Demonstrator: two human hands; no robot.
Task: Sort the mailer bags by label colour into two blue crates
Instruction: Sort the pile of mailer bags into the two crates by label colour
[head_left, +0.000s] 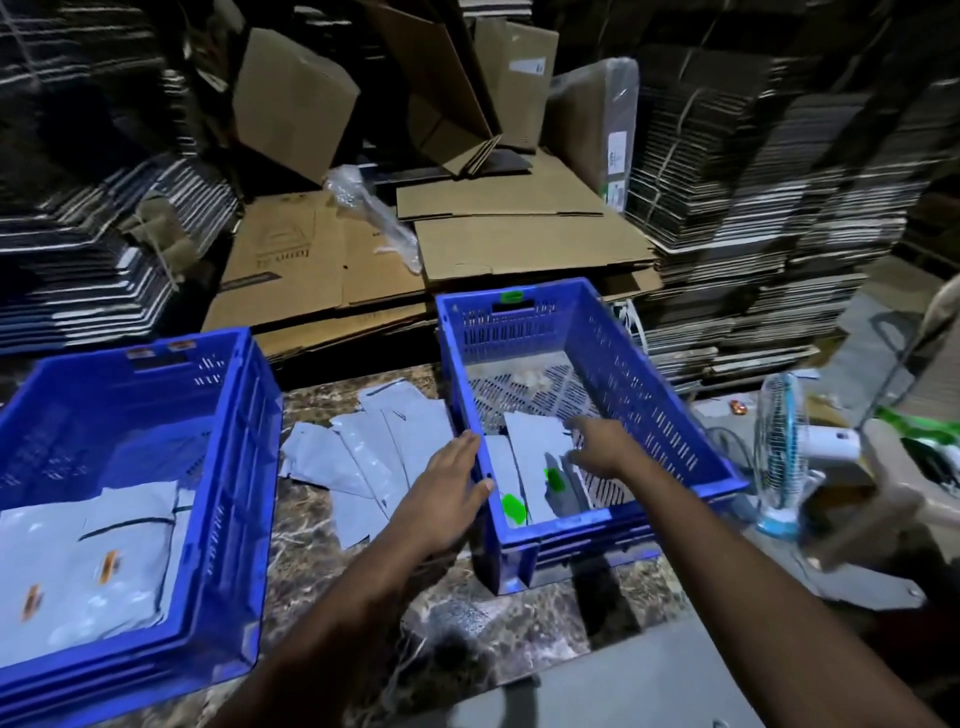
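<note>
Two blue crates stand on a marble table. The left crate (234, 467) holds grey mailer bags with orange labels (109, 566). In the right crate (675, 441) lie grey mailer bags with green labels (514, 506). Between the crates a loose pile of grey mailer bags (374, 452) lies on the table. My left hand (447, 493) rests flat against the right crate's left wall, fingers straight. Over the bags inside the right crate hovers my right hand (602, 447), fingers spread and holding nothing.
Flattened cardboard (322, 260) and boxes pile up behind the table, with stacks of bundled sheets at both sides. A small white and blue fan (784, 452) and a tape dispenser (841, 499) stand to the right of the right crate.
</note>
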